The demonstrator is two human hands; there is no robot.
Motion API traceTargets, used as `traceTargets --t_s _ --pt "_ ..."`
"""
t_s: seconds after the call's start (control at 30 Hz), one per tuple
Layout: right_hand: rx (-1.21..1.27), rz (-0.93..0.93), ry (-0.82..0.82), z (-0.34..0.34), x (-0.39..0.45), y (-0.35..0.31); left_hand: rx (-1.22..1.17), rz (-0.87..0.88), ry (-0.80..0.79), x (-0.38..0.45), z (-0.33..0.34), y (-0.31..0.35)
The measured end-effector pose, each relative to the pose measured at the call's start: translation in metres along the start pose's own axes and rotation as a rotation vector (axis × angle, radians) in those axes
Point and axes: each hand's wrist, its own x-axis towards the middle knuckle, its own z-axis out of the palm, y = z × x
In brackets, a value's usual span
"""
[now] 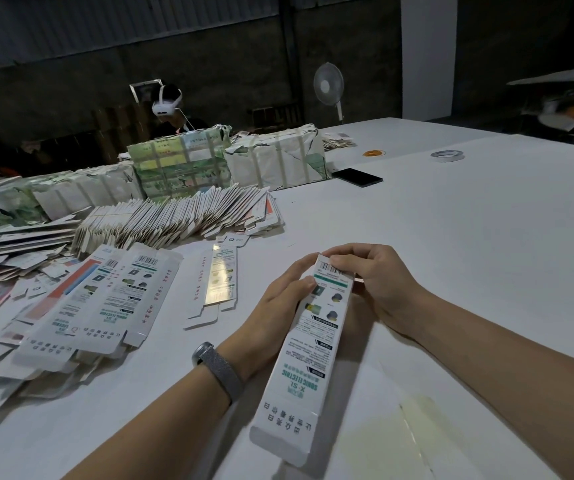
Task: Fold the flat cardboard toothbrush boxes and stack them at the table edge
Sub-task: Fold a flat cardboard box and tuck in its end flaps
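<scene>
Meanwhile, one toothbrush box (313,355) is mid-assembly above the near part of the white table (469,237), already opened into a long sleeve, it seems, with its far barcode end being worked. Its long axis runs from the near edge of the table away and slightly rightward, the barcode end pointing toward the far side and the rounded flap at the near end hanging open toward the person. The left hand (278,306) holds the box along its left side, thumb pressed on the printed face near the far end. The right hand (372,282) grips the far end, fingers curled over the top by the barcode, apparently tucking a flap there.

Judging by the spread, the job is far from finished. No stack of folded boxes shows at the table edge; whether one sits out of view cannot be told. Just left of the box lies a single flat box (214,285), and farther left several more flat boxes (112,299) overlap. Beyond them a long fanned row of flat boxes (174,220) leans toward the left edge, backed by strapped bundles (181,161). A phone (357,177), a tape roll (447,155) and rubber bands (374,153) lie toward the far side.
</scene>
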Motion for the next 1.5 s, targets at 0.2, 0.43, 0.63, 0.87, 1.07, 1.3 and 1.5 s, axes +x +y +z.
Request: traceTargets --t_s 0.2,0.43,0.63,0.87,1.07,1.3,1.5 --pt "-0.013 -0.006 0.021 0.0029 -0.0006 -0.0008 -0.012 -0.004 0.002 0.0012 0.0007 -0.0010" --pt "-0.062 -0.021 0.055 0.0034 -0.0019 -0.0025 0.077 -0.021 -0.007 -0.0010 -0.0009 0.0002" --pt "-0.106 -0.060 0.102 0.0053 -0.0006 -0.0009 0.069 -0.021 -0.005 -0.0006 -0.0004 0.0022" --pt "-0.130 -0.127 0.174 0.0074 -0.0011 0.0009 0.008 -0.025 -0.040 0.0012 0.0011 0.0005" --pt "-0.103 -0.129 0.185 0.0071 -0.0004 0.0011 -0.060 -0.034 -0.061 0.0023 -0.0004 -0.0015" --pt "-0.088 -0.119 0.170 0.0053 -0.0001 0.0021 -0.094 -0.041 -0.088 0.0014 -0.0016 -0.0020" --pt "-0.047 -0.072 0.086 0.0024 -0.0011 -0.0002 -0.052 -0.034 -0.119 -0.0006 -0.0043 -0.0020"
